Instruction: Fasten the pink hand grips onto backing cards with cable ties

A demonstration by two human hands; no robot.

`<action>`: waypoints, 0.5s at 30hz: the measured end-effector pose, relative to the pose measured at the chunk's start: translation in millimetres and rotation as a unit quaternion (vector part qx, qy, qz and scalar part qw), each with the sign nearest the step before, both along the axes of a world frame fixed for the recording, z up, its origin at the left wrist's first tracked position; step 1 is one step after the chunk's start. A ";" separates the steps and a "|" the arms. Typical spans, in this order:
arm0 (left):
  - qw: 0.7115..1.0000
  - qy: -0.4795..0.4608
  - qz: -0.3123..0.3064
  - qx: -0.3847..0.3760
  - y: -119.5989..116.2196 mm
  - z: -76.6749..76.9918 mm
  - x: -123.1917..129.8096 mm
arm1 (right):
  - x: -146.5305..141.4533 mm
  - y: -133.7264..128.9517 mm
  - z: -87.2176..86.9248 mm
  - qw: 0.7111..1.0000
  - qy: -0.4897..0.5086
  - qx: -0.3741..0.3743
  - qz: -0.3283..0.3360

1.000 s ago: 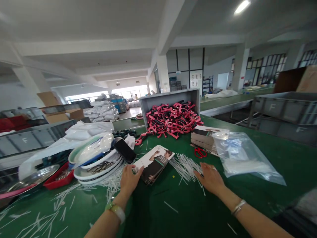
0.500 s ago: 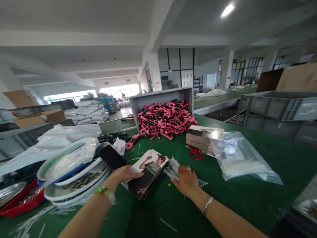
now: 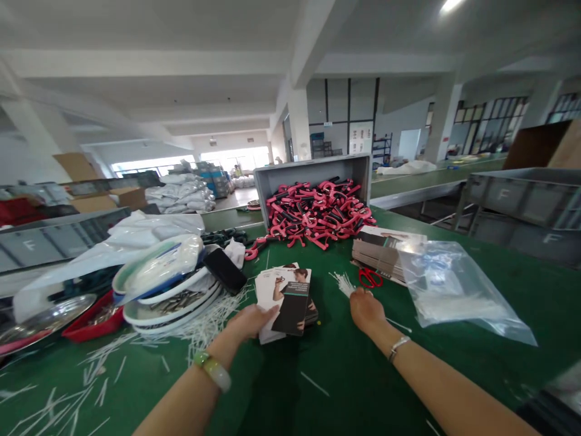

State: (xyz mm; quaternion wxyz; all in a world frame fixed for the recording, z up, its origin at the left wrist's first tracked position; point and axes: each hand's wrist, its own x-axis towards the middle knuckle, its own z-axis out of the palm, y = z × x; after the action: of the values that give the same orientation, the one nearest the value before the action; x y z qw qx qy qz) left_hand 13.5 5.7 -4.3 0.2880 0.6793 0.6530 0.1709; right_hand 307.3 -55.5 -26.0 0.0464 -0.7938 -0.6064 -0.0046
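Note:
My left hand [image 3: 252,322] grips the left edge of a stack of printed cards [image 3: 290,303], thumb on top, on the green table. To the right, my right hand [image 3: 367,310] is closed round a bundle of white plastic ties [image 3: 343,283], whose ends stick out toward the upper left. Just behind that hand lie red scissors [image 3: 370,278]. A second card stack [image 3: 379,257] sits behind the scissors, partly under a clear plastic bag [image 3: 447,290].
A grey crate [image 3: 313,162] on its side spills pink and black clamps [image 3: 318,212]. At left are stacked round trays [image 3: 167,312], a black phone [image 3: 224,270], a red tray [image 3: 95,318] and loose white ties [image 3: 213,318]. Grey crates [image 3: 521,197] stand at right.
The view has swung left. The top cards in my left hand have turned more upright over the rest of the stack. My right hand has closed round the ties and moved away from the cards.

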 end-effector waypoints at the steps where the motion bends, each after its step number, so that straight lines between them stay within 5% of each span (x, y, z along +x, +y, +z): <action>1: 0.999 0.021 -0.005 -0.033 -3.0 5.4 0.4 | 0.6 -0.3 1.9 1.000 0.003 -0.009 0.003; 7: 0.995 0.051 -0.008 -0.082 -15.4 26.2 6.9 | 25.9 -0.3 18.5 0.998 0.030 -0.058 0.010; 15: 0.990 -0.107 0.082 -0.040 -11.7 -2.0 6.3 | 32.6 -6.7 22.7 0.996 0.074 -0.032 0.026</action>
State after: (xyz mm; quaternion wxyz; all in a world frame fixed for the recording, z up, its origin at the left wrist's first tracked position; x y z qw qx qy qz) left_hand 19.8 -6.0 -6.3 0.3681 0.5888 0.6786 0.2394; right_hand 339.8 -62.1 -3.3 0.0654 -0.7768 -0.6218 0.0750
